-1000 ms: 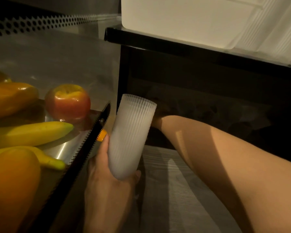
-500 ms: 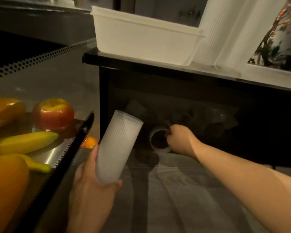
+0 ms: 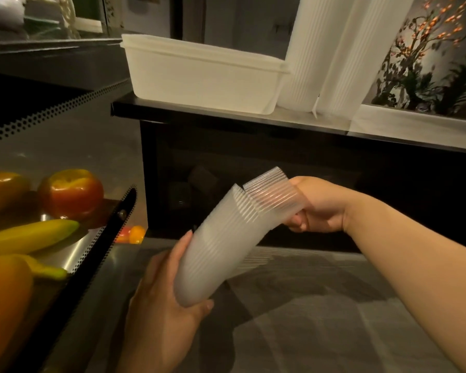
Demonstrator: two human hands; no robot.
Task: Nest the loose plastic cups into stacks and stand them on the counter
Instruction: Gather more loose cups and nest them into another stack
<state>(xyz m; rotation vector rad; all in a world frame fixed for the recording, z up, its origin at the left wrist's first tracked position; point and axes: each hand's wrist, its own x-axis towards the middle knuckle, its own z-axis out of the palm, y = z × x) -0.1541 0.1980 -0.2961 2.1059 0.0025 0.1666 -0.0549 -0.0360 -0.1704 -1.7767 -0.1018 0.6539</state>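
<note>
My left hand (image 3: 162, 308) grips the bottom of a stack of ribbed, translucent plastic cups (image 3: 213, 254), tilted with its mouth up and to the right. My right hand (image 3: 318, 205) holds a single ribbed clear cup (image 3: 272, 195) by its wall, its base partly inside the stack's mouth. Both are in front of a dark open shelf (image 3: 253, 184) under the black counter (image 3: 226, 117). Two tall white cup stacks (image 3: 307, 49) stand on that counter at the upper right.
A white plastic tub (image 3: 199, 74) sits on the counter. At the left, a metal tray (image 3: 65, 254) with a black perforated edge carries an apple (image 3: 70, 195), bananas (image 3: 30, 235) and orange fruit. A small orange thing (image 3: 136, 234) lies by the shelf corner. Grey floor lies below.
My right hand pulled out of the dark shelf with a cup and brought it to the stack's mouth. The view lifted, showing more of the counter.
</note>
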